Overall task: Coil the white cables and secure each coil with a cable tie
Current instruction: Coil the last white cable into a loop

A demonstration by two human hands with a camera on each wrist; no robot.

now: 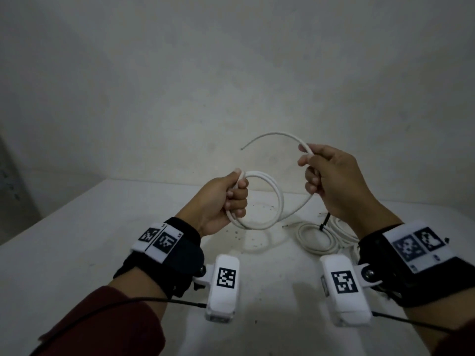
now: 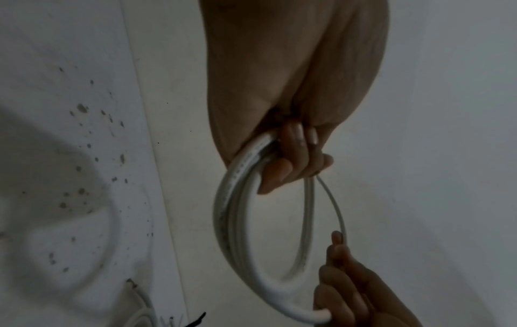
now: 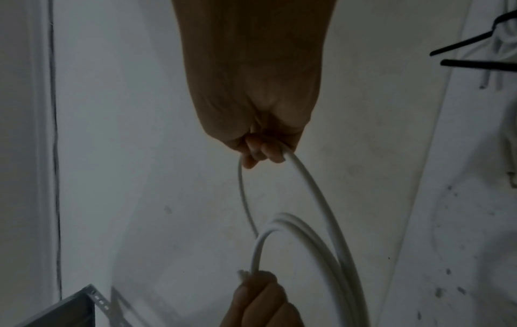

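Note:
A white cable [image 1: 279, 201] is held in the air above the white table [image 1: 77, 253]. My left hand [image 1: 226, 199] grips the stacked loops of its coil [image 2: 232, 212] in a fist. My right hand [image 1: 326, 176] grips the loose stretch of the same cable [image 3: 313, 183] to the right and a little higher. The free end [image 1: 270, 136] arcs up and left from the right fist. On the table below the right wrist lies a second white coil [image 1: 316, 237] with a black cable tie [image 1: 325, 222] around it.
More white cable [image 1: 344, 232] lies beside the tied coil at the right. Black ties [image 3: 475, 62] show on the table in the right wrist view. Dark specks [image 1: 257, 219] dot the tabletop. A grey wall [image 1: 231, 73] rises behind the table; a perforated metal bracket [image 3: 95, 298] sits low left.

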